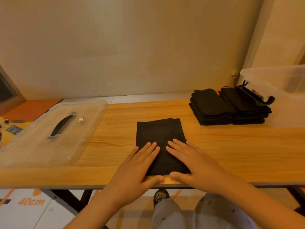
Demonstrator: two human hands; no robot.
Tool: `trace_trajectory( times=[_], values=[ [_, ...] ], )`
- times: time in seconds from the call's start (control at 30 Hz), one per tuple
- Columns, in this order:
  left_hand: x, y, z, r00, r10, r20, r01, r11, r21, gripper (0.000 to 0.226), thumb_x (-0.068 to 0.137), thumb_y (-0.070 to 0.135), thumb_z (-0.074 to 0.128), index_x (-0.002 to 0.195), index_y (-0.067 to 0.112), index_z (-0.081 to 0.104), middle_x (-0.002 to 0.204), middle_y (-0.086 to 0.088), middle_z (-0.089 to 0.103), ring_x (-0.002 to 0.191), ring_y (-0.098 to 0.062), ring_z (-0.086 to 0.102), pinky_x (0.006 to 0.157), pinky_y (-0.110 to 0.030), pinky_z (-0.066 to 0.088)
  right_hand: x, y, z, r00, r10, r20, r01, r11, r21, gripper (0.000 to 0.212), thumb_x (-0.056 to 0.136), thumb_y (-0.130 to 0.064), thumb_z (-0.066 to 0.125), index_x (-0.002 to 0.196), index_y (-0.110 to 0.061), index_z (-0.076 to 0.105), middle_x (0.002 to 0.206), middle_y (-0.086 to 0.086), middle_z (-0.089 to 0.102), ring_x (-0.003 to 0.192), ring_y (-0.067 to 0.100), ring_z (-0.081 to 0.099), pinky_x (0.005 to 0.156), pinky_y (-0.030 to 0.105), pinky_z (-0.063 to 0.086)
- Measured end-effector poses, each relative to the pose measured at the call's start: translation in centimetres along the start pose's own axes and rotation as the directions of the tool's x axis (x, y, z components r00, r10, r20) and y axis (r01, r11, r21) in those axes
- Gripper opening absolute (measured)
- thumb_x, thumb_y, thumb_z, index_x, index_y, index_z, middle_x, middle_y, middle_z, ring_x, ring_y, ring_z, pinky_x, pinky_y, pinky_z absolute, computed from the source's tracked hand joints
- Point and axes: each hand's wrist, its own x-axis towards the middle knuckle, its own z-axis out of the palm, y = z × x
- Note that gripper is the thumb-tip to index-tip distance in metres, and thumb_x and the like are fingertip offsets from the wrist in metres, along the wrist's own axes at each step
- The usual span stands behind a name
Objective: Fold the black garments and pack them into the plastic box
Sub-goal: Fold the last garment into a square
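A black garment (159, 133), folded into a long rectangle, lies on the wooden table (115, 129) near its front edge. My left hand (137, 166) lies flat on the garment's near left part, fingers straight. My right hand (193, 161) lies flat on its near right part, fingers straight too. Both thumbs rest on the table just in front of the cloth. Two stacks of folded black garments (229, 108) stand at the back right. The clear plastic box (283, 83) stands behind and to the right of the stacks.
The box's clear lid (38, 138) with a black handle lies flat on the table's left side. A black hanger (257, 95) rests on top of the right stack. The wall runs close behind the table. My legs show below the front edge.
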Motion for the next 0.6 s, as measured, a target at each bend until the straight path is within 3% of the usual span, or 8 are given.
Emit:
trace_trajectory(
  times=[0.13, 0.23, 0.3, 0.4, 0.43, 0.53, 0.6],
  values=[
    [-0.1, 0.5, 0.8, 0.998, 0.059, -0.034, -0.060, 0.998, -0.016, 0.071, 0.085, 0.069, -0.004, 0.148, 0.041, 0.010, 0.157, 0.021, 0.002, 0.141, 0.009, -0.011, 0.114, -0.017, -0.012, -1.3, 0.6, 0.1, 0.999, 0.031, 0.014, -0.032, 0.996, 0.078, 0.083, 0.074, -0.074, 0.020, 0.149, -0.042, 0.005, 0.149, -0.028, -0.011, 0.135, -0.012, -0.019, 0.103, 0.010, -0.018],
    [0.0, -0.1, 1.3, 0.995, 0.052, -0.090, -0.060, 0.995, -0.078, 0.073, 0.084, 0.070, -0.011, 0.145, 0.043, 0.020, 0.155, 0.022, 0.013, 0.141, 0.013, -0.002, 0.115, -0.014, -0.006, -1.9, 1.6, -0.2, 0.997, 0.056, -0.046, -0.047, 0.985, 0.165, 0.060, 0.093, -0.051, 0.045, 0.147, -0.042, 0.021, 0.153, -0.026, 0.005, 0.140, -0.010, -0.005, 0.114, 0.015, -0.002],
    [-0.1, 0.1, 1.1, 0.988, 0.026, -0.154, -0.056, 0.979, -0.196, 0.062, 0.090, 0.068, 0.003, 0.141, 0.045, 0.030, 0.151, 0.026, 0.023, 0.138, 0.017, 0.006, 0.116, -0.013, 0.002, -2.1, 2.3, -0.5, 0.994, 0.059, -0.090, -0.038, 0.975, 0.217, 0.047, 0.097, -0.035, 0.050, 0.141, -0.042, 0.036, 0.151, -0.026, 0.017, 0.139, -0.011, 0.004, 0.112, 0.011, 0.006],
    [0.0, 0.8, 0.1, 0.974, -0.094, -0.205, 0.015, 0.934, -0.357, 0.035, 0.096, 0.059, 0.026, 0.129, 0.051, 0.036, 0.133, 0.041, 0.028, 0.121, 0.034, 0.014, 0.112, -0.006, 0.011, -1.7, 2.6, -1.3, 0.981, 0.090, -0.172, -0.031, 0.947, 0.321, 0.036, 0.097, -0.028, 0.051, 0.130, -0.041, 0.050, 0.140, -0.029, 0.033, 0.130, -0.016, 0.017, 0.098, -0.002, 0.009],
    [0.2, 1.0, -0.2, 0.966, -0.108, -0.234, 0.020, 0.936, -0.352, 0.035, 0.096, 0.059, 0.029, 0.129, 0.051, 0.037, 0.131, 0.041, 0.031, 0.120, 0.032, 0.019, 0.113, -0.010, 0.014, -1.3, 2.6, -1.7, 0.973, 0.102, -0.208, -0.023, 0.936, 0.350, 0.033, 0.096, -0.027, 0.052, 0.126, -0.041, 0.054, 0.137, -0.027, 0.040, 0.128, -0.016, 0.024, 0.098, -0.001, 0.014],
    [1.0, 2.1, -1.0, 0.963, -0.068, -0.261, 0.008, 0.975, -0.224, 0.062, 0.084, 0.067, 0.045, 0.140, 0.042, 0.037, 0.134, 0.026, 0.044, 0.124, 0.008, 0.037, 0.112, -0.024, 0.029, 0.0, 2.3, -2.8, 0.950, 0.122, -0.289, 0.010, 0.909, 0.416, 0.025, 0.094, -0.026, 0.057, 0.115, -0.037, 0.064, 0.126, -0.020, 0.056, 0.117, -0.009, 0.043, 0.095, 0.007, 0.031],
    [1.9, 3.1, -1.0, 0.959, -0.054, -0.279, 0.009, 0.987, -0.158, 0.065, 0.084, 0.054, 0.060, 0.142, 0.037, 0.037, 0.136, 0.019, 0.049, 0.124, -0.002, 0.044, 0.104, -0.025, 0.037, 0.7, 2.0, -3.4, 0.944, 0.127, -0.305, 0.029, 0.888, 0.459, 0.022, 0.093, -0.025, 0.058, 0.111, -0.035, 0.067, 0.120, -0.020, 0.060, 0.112, -0.008, 0.048, 0.090, 0.008, 0.036]
  ],
)
